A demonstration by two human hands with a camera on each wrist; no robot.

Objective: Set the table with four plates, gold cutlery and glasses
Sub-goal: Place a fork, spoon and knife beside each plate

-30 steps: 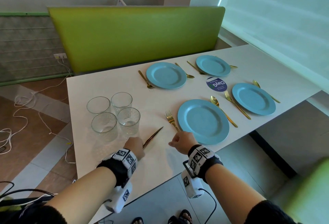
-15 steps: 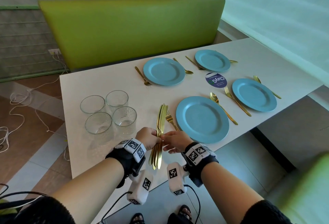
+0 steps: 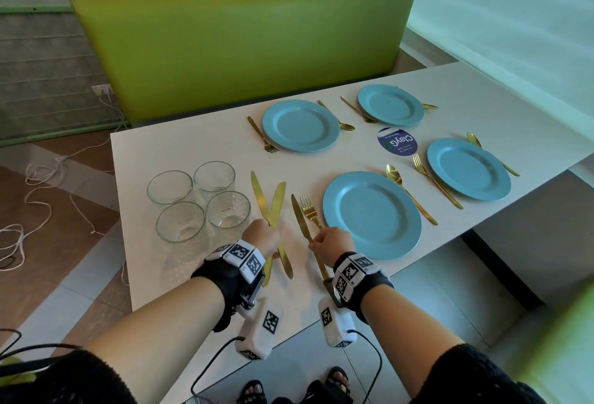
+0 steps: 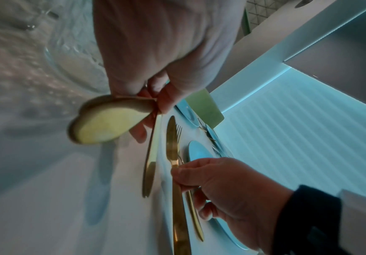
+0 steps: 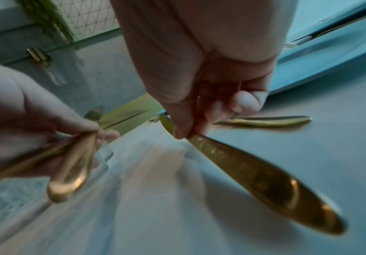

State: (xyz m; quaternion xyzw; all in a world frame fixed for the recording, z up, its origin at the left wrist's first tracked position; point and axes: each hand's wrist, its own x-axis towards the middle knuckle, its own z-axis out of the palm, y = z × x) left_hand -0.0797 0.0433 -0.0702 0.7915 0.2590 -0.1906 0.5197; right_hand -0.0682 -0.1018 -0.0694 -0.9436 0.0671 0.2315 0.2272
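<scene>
Four glasses (image 3: 199, 201) stand clustered on the counter (image 3: 482, 88) just left of my left hand (image 3: 262, 238), close enough to crowd it on that side. Ahead and to the right of my right hand (image 3: 331, 243) lies the near plate (image 3: 371, 214), with a fork (image 3: 310, 210) on the counter between that hand and the plate's left rim, and a spoon (image 3: 408, 191) beyond its right rim. Three more plates (image 3: 300, 125) sit farther off, each with gold cutlery beside it, and a round blue sticker (image 3: 397, 146) lies among them. A green bench back (image 3: 241, 46) rises behind the counter's far edge.

My left hand is curled round a crossed bunch of knives (image 3: 268, 202), pinching them at mid-length; at least two blades fan out ahead of the knuckles, and the handles stick back under the wrist. In the left wrist view the thumb and fingers (image 4: 167, 101) squeeze the handles together.

My right hand pinches one knife (image 3: 300, 217) between thumb and fingers, blade pointing away and slightly left, handle running back under the wrist. That knife sits just left of the fork and nearly parallel to it. I cannot tell whether its tip touches the counter. The two hands are close, with a clear gap between them.
</scene>
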